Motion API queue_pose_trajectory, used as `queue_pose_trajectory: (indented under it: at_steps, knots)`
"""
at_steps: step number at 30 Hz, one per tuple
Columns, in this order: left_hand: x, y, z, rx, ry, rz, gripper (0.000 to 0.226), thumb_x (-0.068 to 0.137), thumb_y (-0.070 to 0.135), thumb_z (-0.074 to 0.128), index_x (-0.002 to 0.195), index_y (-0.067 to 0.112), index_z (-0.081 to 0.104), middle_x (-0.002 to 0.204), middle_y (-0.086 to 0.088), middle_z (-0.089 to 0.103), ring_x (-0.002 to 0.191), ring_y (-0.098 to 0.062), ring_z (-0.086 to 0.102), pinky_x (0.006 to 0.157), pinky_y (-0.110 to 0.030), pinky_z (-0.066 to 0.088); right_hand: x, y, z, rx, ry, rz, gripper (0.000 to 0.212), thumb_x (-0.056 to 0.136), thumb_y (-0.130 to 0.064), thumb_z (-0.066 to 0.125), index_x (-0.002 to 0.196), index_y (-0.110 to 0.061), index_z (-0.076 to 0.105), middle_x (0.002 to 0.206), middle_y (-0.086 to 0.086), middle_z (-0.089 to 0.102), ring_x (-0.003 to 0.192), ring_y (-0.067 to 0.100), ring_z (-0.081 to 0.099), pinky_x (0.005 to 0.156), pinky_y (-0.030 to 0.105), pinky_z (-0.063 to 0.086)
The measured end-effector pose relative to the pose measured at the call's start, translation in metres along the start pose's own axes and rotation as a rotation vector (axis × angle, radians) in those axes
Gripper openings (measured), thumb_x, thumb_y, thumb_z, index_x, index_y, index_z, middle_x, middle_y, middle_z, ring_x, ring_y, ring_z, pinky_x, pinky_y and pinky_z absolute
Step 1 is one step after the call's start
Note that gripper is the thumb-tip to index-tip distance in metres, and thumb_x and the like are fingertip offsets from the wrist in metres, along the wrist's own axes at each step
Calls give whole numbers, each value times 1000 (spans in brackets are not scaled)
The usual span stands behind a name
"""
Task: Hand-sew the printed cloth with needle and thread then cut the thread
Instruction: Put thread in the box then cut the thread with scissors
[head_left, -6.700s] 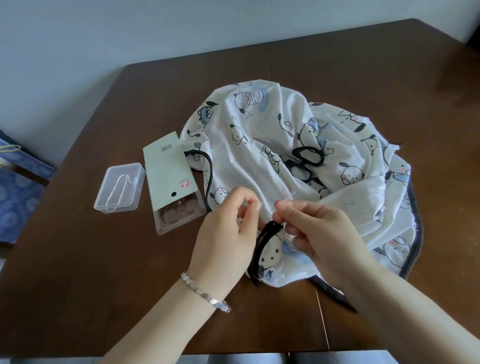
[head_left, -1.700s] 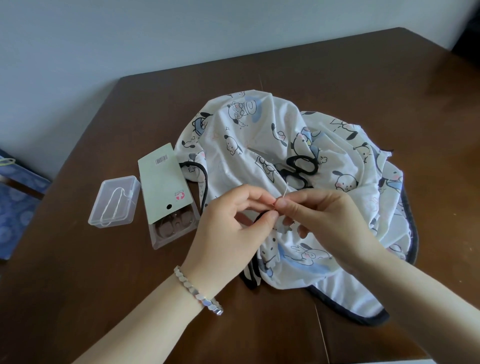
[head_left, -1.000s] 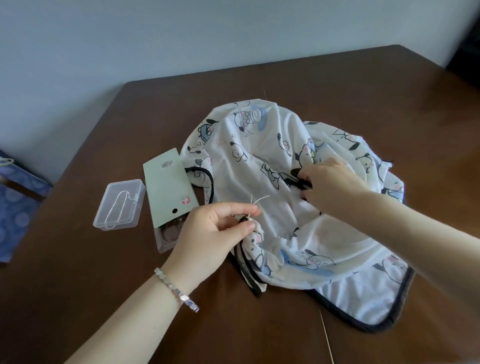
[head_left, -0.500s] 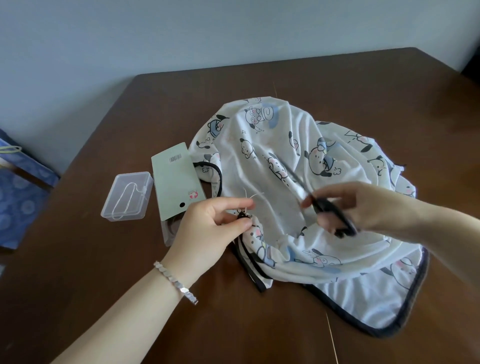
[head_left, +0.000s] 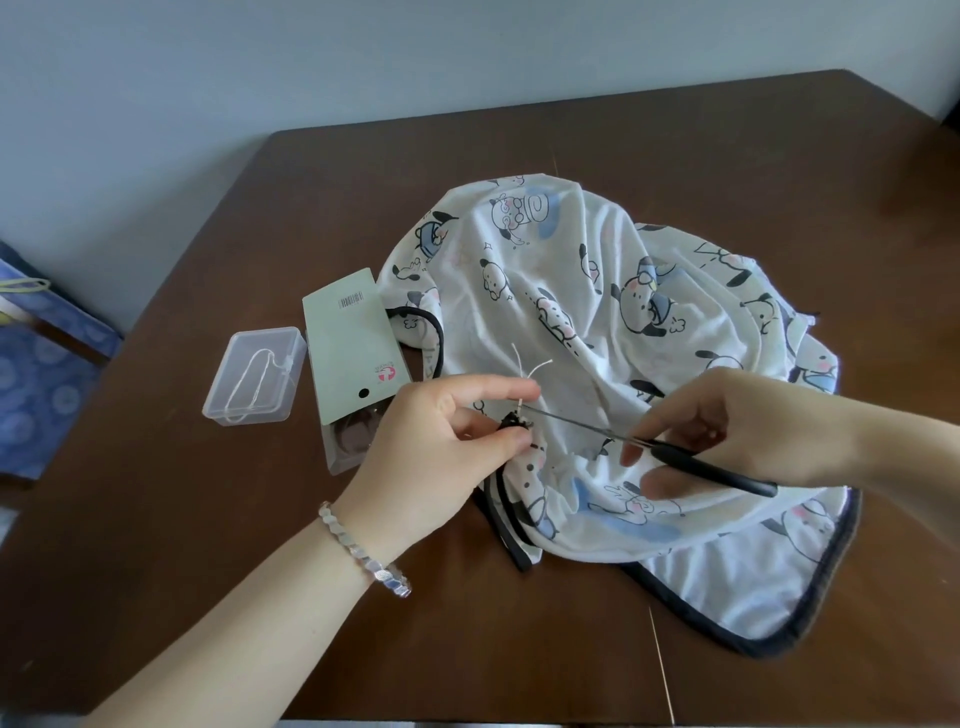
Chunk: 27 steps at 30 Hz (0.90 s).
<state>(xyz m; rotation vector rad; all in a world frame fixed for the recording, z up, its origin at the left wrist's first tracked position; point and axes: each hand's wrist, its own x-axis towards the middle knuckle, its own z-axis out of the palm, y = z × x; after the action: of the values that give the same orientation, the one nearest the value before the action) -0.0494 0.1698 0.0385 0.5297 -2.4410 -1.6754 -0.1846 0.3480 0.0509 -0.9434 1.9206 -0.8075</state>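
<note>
Head view: scissors at the thread, sewn spot pinched in the left hand.

The left hand (head_left: 447, 441) pinches a gathered bit of the printed cloth (head_left: 597, 291) at its dark-bound edge between thumb and forefinger, the other fingers curled under. Two short white ends of thread (head_left: 516, 365) stick up just above the pinch. The right hand (head_left: 737, 421) grips the black-handled scissors (head_left: 717, 470), whose thin blades reach left with their tips at the base of the thread; whether the blades are parted cannot be told. The cloth lies crumpled on the brown table (head_left: 260, 597). To its left sit a pale green sleeve pack (head_left: 350, 353) and a clear plastic box (head_left: 254, 376) holding a white loop. A silver bracelet (head_left: 366, 553) circles the left wrist.
</note>
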Motion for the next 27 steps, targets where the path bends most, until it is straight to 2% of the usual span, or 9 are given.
queue_pose_trajectory:
  at_steps: [2, 4, 7, 9, 13, 17, 23, 25, 27]
  knots:
    - [-1, 1, 0, 11, -19, 4, 31, 77, 14, 71, 91, 41, 69, 68, -18, 69, 74, -44, 59, 80, -43, 49, 3, -3, 0, -13, 4, -10, 37, 50, -56, 70, 81, -36, 72, 65, 17, 60, 57, 13, 46, 61, 23, 36]
    - [-2, 2, 1, 17, -26, 8, 31, 77, 14, 71, 90, 42, 68, 68, -18, 69, 72, -44, 59, 77, -40, 51, 5, -6, 0, -23, -2, -6, 22, 59, -46, 74, 78, -34, 73, 51, 2, 52, 50, 9, 41, 54, 15, 33]
    - [-2, 2, 0, 27, -26, 13, 31, 77, 14, 71, 91, 42, 68, 65, -16, 69, 72, -41, 61, 68, -23, 46, 5, -11, 2, -41, -9, -1, 9, 68, -32, 76, 77, -32, 73, 41, -8, 41, 41, 6, 31, 45, 9, 27]
    - [-1, 2, 1, 34, -29, 16, 31, 78, 14, 71, 90, 42, 67, 63, -14, 69, 73, -40, 61, 65, -23, 46, 5, -13, 4, -39, 0, 4, 8, 70, -29, 76, 78, -29, 73, 38, -9, 40, 38, 5, 31, 43, 8, 26]
    - [-1, 2, 1, 41, -32, 20, 30, 77, 14, 71, 90, 41, 68, 63, -14, 69, 71, -40, 60, 67, -30, 49, 6, -13, 5, -49, 12, 5, 8, 71, -28, 75, 79, -27, 73, 37, -10, 42, 37, 4, 33, 44, 8, 27]
    - [-1, 1, 1, 47, -40, 22, 30, 77, 15, 71, 93, 40, 68, 62, -16, 68, 64, -36, 59, 64, -19, 46, 6, -14, 4, -65, 16, 8, 8, 73, -26, 73, 80, -27, 73, 35, -10, 42, 36, 4, 34, 44, 7, 28]
    - [0, 0, 1, 67, -34, 25, 29, 77, 15, 71, 94, 38, 69, 57, -12, 66, 54, -12, 53, 60, -11, 43, 5, -14, 3, -69, 12, 4, 8, 74, -25, 73, 82, -26, 73, 35, -11, 44, 35, 3, 37, 44, 8, 29]
    - [0, 0, 1, 73, -29, 27, 29, 77, 14, 71, 94, 38, 69, 54, -10, 65, 52, -12, 52, 60, -13, 44, 5, -15, 3, -63, 9, 6, 8, 75, -25, 73, 82, -27, 73, 35, -11, 44, 35, 3, 37, 44, 8, 29]
    - [0, -1, 1, 77, -24, 29, 29, 77, 14, 71, 94, 37, 69, 55, -11, 65, 52, -19, 54, 62, -17, 46, 5, -15, 3, -61, 10, 3, 8, 75, -26, 72, 82, -27, 73, 35, -11, 44, 35, 3, 37, 44, 7, 29]
